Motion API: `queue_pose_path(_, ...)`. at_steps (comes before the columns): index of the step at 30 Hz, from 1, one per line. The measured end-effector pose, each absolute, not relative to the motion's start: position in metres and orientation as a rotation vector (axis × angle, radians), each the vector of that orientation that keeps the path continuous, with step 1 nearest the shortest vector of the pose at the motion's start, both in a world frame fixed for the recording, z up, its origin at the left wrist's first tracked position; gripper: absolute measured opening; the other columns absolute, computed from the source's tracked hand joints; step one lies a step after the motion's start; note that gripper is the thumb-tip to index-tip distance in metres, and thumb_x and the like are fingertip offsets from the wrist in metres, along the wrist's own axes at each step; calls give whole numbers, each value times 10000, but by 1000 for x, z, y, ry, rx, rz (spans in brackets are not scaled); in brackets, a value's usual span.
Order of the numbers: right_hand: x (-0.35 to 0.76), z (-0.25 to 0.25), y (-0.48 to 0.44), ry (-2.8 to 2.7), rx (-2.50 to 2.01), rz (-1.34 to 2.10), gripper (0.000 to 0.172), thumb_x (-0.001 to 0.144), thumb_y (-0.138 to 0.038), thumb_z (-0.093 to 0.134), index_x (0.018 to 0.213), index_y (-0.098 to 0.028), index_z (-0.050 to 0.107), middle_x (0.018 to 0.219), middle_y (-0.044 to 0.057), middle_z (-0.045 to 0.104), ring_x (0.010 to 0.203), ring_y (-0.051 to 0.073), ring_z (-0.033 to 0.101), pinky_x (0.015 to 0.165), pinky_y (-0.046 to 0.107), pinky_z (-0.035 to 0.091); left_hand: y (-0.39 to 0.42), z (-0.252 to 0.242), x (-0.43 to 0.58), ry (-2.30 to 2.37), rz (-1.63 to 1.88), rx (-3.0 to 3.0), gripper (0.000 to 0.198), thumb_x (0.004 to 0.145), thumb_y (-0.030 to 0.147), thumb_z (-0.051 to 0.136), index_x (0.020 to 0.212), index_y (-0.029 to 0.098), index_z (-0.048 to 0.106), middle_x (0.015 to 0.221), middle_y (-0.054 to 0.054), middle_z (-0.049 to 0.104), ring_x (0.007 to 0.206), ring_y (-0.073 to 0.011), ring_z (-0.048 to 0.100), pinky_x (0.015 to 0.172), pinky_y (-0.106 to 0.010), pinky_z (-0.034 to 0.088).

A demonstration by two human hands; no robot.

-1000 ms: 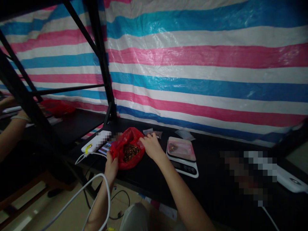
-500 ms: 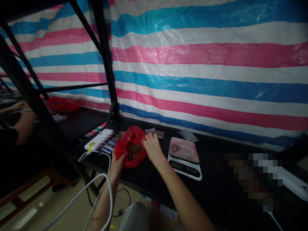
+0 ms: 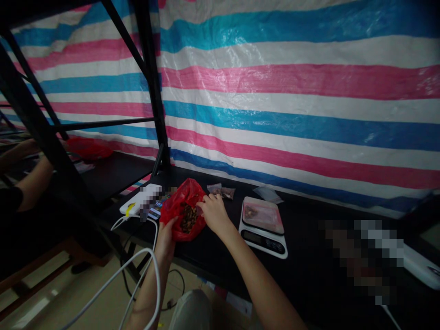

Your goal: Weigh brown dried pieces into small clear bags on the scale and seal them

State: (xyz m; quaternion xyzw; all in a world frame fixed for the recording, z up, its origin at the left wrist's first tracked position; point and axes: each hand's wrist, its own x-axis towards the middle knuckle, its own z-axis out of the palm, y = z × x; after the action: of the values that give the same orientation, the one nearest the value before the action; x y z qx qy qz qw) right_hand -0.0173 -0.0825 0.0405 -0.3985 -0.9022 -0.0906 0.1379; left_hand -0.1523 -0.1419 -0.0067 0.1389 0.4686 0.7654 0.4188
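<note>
A red plastic bag (image 3: 172, 206) stands with its mouth up on the black table, and small brown-and-tan pieces (image 3: 189, 218) show inside. My left hand (image 3: 166, 236) is closed on the near left side of the bag. At the right rim of the mouth, my right hand (image 3: 216, 213) has its fingers bent and pinched against the plastic; the fingertips are partly hidden. Right of the bag lies a white digital kitchen scale (image 3: 264, 250), bearing a clear zip bag (image 3: 266, 214) with a few brown pieces in it.
Small filled zip bags (image 3: 227, 193) and an empty-looking clear bag (image 3: 268, 194) lie behind. Left are a white power bank (image 3: 132, 204), a phone (image 3: 155, 211) and a white cable (image 3: 151, 256) looping before my left arm. Another person's arm (image 3: 36, 181) is beyond the black frame (image 3: 156, 105).
My right hand has shifted slightly left over the bag's mouth, and the rim has folded inward. The bag tilts a little differently. At far left, the other person's arm has moved.
</note>
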Motion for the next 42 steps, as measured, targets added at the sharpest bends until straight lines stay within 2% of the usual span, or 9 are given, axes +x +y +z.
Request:
queue_pose_path(5,-15,37,-79,-2620,-1145,-147,297,746,-302,625,1037,-253,588,997,42,588,966,212,467,833,362,266,-143,-1,-146,1148,1952,400,347,716,78,526,1052,160,552,961,-40,651,909,-173,619,850,-314,494)
queue_pose_path(9,-12,34,-74,-2602,-1152,-70,340,729,-329,649,1056,-268,580,1017,24,598,977,200,489,835,348,276,-137,-1,-140,1154,1953,411,392,719,115,538,1106,174,517,1049,-49,623,938,-185,608,874,-343,482)
queue_pose_path(15,-8,31,-67,-2571,-1107,71,391,700,-376,672,1073,-311,576,998,-8,622,968,188,522,811,327,298,-132,-2,-141,1170,2000,378,400,710,121,547,1104,182,504,1066,-42,605,953,-178,595,902,-347,459)
queue_pose_path(29,-12,32,-72,-2593,-1093,157,357,723,-328,649,1070,-292,574,1024,-5,621,983,172,543,783,303,304,-128,-4,-129,1174,2024,534,457,763,193,530,1199,228,399,1170,-49,555,1026,-191,566,888,-354,466)
queue_pose_path(34,-10,33,-69,-2547,-1102,320,396,691,-324,675,1074,-346,577,989,-46,639,891,146,576,737,262,331,-129,-10,-144,1248,2039,461,423,752,212,523,1163,220,422,1105,-42,573,984,-182,579,870,-348,474)
queue_pose_path(42,-9,24,-61,-2362,-1024,680,403,659,-345,697,1051,-299,610,897,-35,665,744,125,579,678,226,380,-143,-22,-162,1505,2046,600,441,724,231,540,1148,188,426,1154,-68,515,1086,-211,501,983,-379,364)
